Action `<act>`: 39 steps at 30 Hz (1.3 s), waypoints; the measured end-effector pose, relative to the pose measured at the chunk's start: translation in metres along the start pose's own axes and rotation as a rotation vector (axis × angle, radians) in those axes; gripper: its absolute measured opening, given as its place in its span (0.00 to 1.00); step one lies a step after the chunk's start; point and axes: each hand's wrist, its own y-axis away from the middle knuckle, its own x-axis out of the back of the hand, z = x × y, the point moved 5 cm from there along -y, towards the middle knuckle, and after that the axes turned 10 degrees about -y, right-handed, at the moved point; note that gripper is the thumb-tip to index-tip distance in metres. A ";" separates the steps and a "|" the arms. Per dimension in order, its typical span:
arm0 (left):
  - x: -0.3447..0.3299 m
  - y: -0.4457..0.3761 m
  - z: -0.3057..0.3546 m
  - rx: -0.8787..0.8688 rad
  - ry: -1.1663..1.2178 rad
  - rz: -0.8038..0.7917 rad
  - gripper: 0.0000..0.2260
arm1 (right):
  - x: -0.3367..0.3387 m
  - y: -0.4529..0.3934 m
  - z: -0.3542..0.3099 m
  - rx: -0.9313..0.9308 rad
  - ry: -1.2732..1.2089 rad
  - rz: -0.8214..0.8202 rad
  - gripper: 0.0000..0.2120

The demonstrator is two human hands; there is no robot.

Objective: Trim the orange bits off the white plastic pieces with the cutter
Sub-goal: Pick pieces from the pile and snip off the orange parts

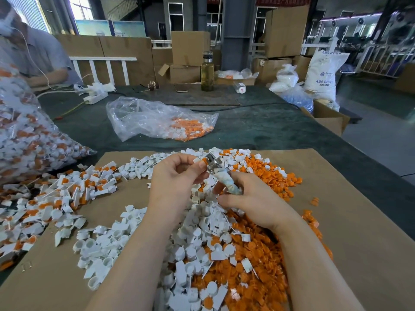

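Nearest, on brown corrugated cardboard sheet [350, 221]: mound of trimmed white pieces [193, 243], glossy moulded plastic, short cylinders with flat tabs. Beside and under it, right: heap of cut-off orange bits [253, 265], small matte discs. Judged as finished output, already a large quantity.

Mid-frame, above the mound: left hand [177, 176], fingers curled, pinching one white piece with orange bit [203, 161] at fingertips. Right hand [247, 196] wrapped around cutter [224, 178]; handle bound in pale worn tape, metal jaws at top meeting the orange bit. Whether jaws closed through the joint: cannot tell, partly hidden by fingers. Judged mid-trim on this piece.

Left of hands: untrimmed pieces [74, 187], white with orange still attached, spread loosely to the cardboard edge. Behind that, far left: large clear plastic bag [24, 135] bulging with more of the same. Substantial work left; no fraction estimated.

Further back, on dark green cloth table cover [258, 131]: crumpled clear bag [157, 117], nearly flat, some orange scraps inside. Beyond: white power strip [95, 96], glass bottle [207, 72] with yellowish liquid. Another person seated far left, sleeve [45, 57] grey. Background: cardboard cartons, white sack [323, 72] printed ABS resin.
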 end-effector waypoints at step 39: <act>0.088 -0.016 -0.053 0.583 1.003 0.527 0.13 | 0.017 -0.008 0.023 -0.038 0.333 0.402 0.11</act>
